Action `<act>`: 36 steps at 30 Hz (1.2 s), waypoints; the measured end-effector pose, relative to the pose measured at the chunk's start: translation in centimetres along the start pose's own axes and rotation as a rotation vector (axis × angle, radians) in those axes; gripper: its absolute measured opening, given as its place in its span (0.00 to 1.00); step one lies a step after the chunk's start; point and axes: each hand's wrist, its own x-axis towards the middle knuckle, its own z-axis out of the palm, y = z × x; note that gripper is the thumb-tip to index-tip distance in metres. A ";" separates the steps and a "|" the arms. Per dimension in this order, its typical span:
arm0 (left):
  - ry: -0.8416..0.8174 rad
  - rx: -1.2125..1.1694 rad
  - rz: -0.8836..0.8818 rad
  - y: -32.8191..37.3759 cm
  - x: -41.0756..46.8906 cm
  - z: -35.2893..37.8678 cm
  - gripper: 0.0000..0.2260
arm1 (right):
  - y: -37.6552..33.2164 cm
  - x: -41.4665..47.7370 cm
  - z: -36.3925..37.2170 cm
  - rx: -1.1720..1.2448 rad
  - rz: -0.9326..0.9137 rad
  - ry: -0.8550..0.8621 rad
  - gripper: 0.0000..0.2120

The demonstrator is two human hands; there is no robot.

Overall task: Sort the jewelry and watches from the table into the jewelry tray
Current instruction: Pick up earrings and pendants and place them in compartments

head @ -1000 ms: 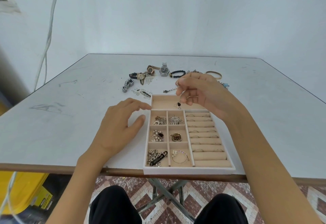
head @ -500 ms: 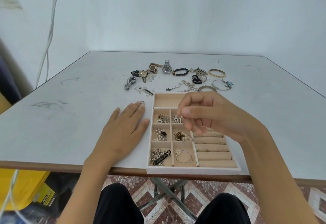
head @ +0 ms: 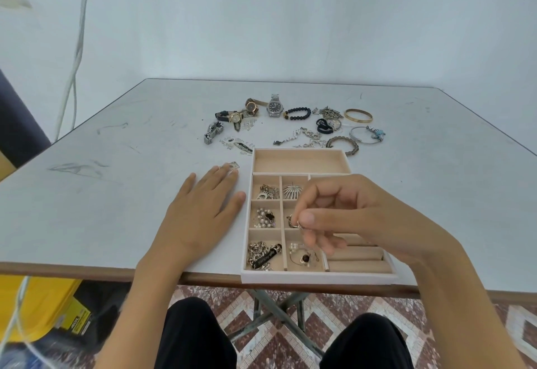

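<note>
Right hand (head: 357,217) pinches indistinct silver piece (head: 299,225) over jewelry tray (head: 319,278), hiding most ring rolls (head: 359,265); left hand (head: 200,211) flat on scuffed table (head: 116,194).

The right hand (head: 363,214) hides most of the ring rolls (head: 359,256).

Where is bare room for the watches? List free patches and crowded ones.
Free: the long far compartment of the tray, beyond the six small cells, and the table left of the left hand. Crowded: all six small cells hold pieces; watches and bracelets cluster beyond the tray's far wall. The right hand, pinching a small piece, hides some ring rolls.
</note>
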 end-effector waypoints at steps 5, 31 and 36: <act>0.001 -0.015 -0.004 0.1 0.0 0.0 0.40 | 0.1 0.2 0.1 -0.093 0.073 0.055 0.05; -0.001 -0.026 -0.008 0.0 -0.1 0.0 0.39 | -0.1 0.5 1.0 -0.649 0.110 0.060 0.02; -0.003 -0.028 -0.011 0.0 -0.1 0.0 0.36 | 0.0 0.5 0.9 -0.647 0.076 0.080 0.03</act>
